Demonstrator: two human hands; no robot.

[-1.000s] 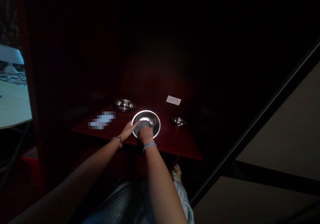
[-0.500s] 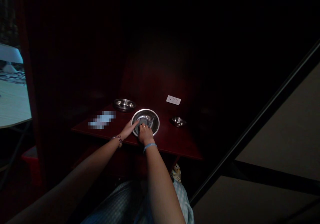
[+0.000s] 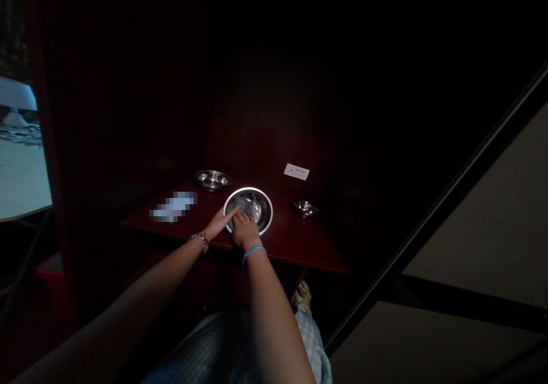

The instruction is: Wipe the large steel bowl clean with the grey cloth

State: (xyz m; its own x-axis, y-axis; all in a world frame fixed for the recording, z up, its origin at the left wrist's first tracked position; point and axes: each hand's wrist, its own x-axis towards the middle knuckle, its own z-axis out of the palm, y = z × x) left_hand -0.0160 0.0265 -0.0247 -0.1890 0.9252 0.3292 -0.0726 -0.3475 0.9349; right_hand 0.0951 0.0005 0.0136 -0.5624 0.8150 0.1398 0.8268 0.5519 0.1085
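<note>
A round steel bowl (image 3: 262,204) sits near the front of a dark red table (image 3: 299,247). My right hand (image 3: 244,229) reaches into the bowl with its fingers pressed on a grey cloth (image 3: 242,203) that lies inside. My left hand (image 3: 219,222) rests at the bowl's left rim, fingers stretched flat against it. A bead bracelet is on my left wrist and a blue band on my right.
A second steel bowl (image 3: 212,180) stands behind and to the left. A small steel dish (image 3: 305,208) is to the right. A white socket plate (image 3: 297,172) lies at the back, a blurred pale item (image 3: 173,206) at the left. The surroundings are very dark.
My right hand has drawn back slightly toward the bowl's near side with the cloth, which now shows more inside the bowl. The left hand has stayed at the rim.
</note>
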